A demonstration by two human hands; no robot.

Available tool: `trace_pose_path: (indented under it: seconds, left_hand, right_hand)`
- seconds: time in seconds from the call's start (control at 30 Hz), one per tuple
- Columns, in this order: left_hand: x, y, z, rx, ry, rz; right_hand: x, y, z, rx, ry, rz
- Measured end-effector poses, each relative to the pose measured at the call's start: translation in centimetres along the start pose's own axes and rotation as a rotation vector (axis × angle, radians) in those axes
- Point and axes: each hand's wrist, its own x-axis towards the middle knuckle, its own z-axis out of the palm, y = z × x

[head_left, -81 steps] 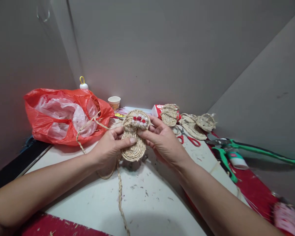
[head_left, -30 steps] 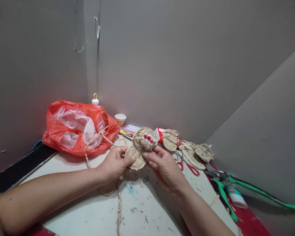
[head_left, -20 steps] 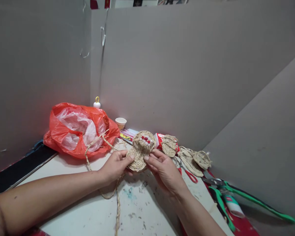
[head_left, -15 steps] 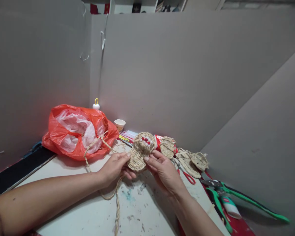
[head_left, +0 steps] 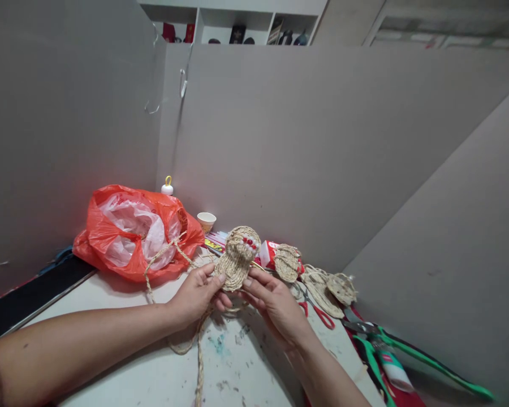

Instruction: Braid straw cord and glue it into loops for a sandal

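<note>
A small woven straw slipper [head_left: 233, 265], with red and white beads across its upper, is held up in front of me between both hands. My left hand [head_left: 201, 291] pinches its lower left edge, thumb on top and fingers beneath. At the lower right edge, my right hand [head_left: 265, 288] grips it the same way. A thin gold-coloured line shows just above my right fingers; I cannot make out what it is. Braided straw cord [head_left: 200, 356] hangs below my left hand onto the table, and more cord runs to the red plastic bag [head_left: 97, 237].
Red-handled scissors [head_left: 323, 318] and several woven straw pieces [head_left: 287, 263] lie right of the hands. Green-handled shears [head_left: 432, 353] and a white and green bottle [head_left: 394, 370] are at the right edge. A paper cup [head_left: 206, 221] stands behind, against the grey partition [head_left: 280, 141].
The slipper has tipped and turned slightly in both hands, moving a little left. My view has tilted upward, so more of the shelf shows. Both hands keep their hold.
</note>
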Motion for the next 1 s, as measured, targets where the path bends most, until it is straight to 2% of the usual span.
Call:
trace_pose_path:
  seconds: [0.3, 0.7, 0.87, 0.93, 1.0]
  left_hand:
    - [0.0, 0.0, -0.3, 0.082, 0.002, 0.028]
    - [0.1, -0.5, -0.7, 0.181, 0.035, 0.083]
    - [-0.1, -0.8, -0.7, 0.221, -0.005, 0.097]
    - [-0.3, -0.7, -0.7, 0.238, -0.028, 0.092]
    - [-0.4, -0.7, -0.7, 0.244, -0.027, 0.072]
  right_hand:
    - [0.3, 0.4, -0.5, -0.016, 0.107, 0.003]
    - [0.3, 1.1, -0.4, -0.021, 0.129, -0.003]
    - [0.4, 0.6, -0.4, -0.031, 0.121, -0.042]
    - [0.5, -0.1, -0.6, -0.019, 0.163, -0.063]
    - [0.6, -1.0, -1.1, 0.015, 0.264, -0.096]
